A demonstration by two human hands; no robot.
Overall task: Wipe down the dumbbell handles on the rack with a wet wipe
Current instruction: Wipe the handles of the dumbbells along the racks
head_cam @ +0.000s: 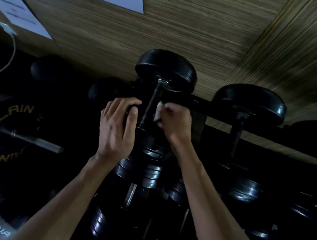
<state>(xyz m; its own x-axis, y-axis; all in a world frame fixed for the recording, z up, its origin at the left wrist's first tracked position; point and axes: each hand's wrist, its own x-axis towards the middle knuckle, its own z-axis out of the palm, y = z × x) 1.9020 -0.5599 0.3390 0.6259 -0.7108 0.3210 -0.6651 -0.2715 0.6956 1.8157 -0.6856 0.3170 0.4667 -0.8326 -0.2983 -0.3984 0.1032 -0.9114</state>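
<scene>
- Step in hand: I am wiping the handle [152,103] of the top dumbbell [166,68], at centre frame on the rack [214,108].
- My right hand [174,122] is curled shut, pinching the white wipe [158,111] against the right side of that handle.
- My left hand [118,125] sits just left of the handle, fingers curled round something dark; what it holds I cannot tell in this light.
- The wipe covers only the middle stretch of the handle; I judge the ends are still to do.
- Next move: slide the wipe along and round the bar, then shift right to the neighbouring dumbbell [249,102].
- Lower rows, at bottom centre, remain to be wiped.
</scene>
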